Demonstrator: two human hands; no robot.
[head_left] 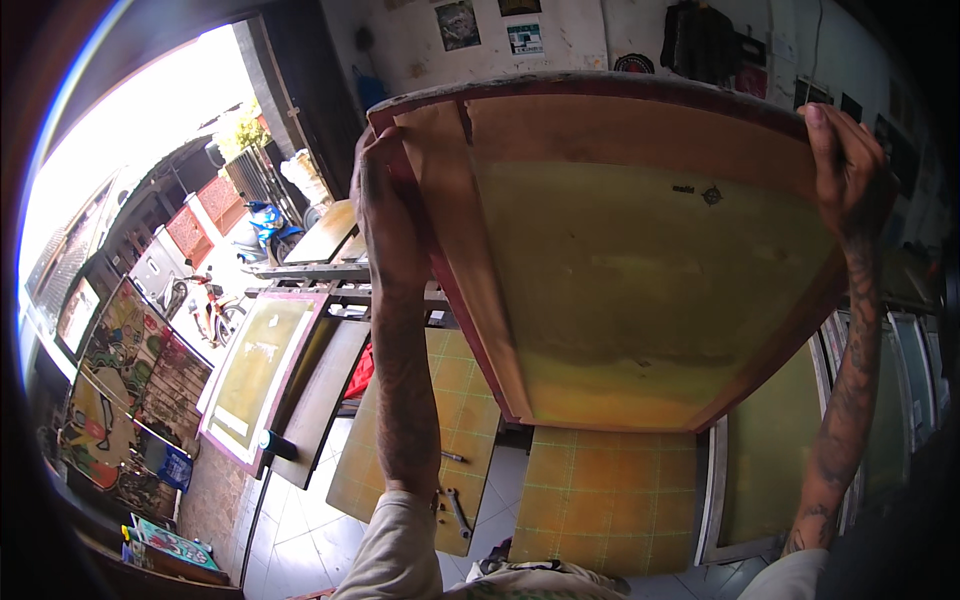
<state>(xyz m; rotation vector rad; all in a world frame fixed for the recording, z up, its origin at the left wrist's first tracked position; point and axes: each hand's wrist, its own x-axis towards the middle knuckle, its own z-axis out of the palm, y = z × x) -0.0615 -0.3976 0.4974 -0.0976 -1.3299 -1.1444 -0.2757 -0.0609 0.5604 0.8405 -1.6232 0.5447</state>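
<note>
A large screen-printing frame [640, 290] with dark red edges and a yellow-green mesh is raised in front of me, tilted. Brown tape runs along the mesh's borders, and a small dark compass-like mark shows near its upper right. My left hand [378, 175] grips the upper left corner, fingers partly hidden behind the frame. At the upper right corner, my right hand [848, 165] is closed around the edge. Below the frame lie two yellow-brown boards with green grid lines, a left board [400, 440] and a right board [605, 490].
A wrench [459, 513] rests on the left board. Another red-edged screen [255, 370] lies farther left, with a dark cylinder [278, 444] by its near corner. Metal-framed screens [770, 470] lean at the right. Motorbikes stand beyond the open doorway, among them a blue one [268, 228].
</note>
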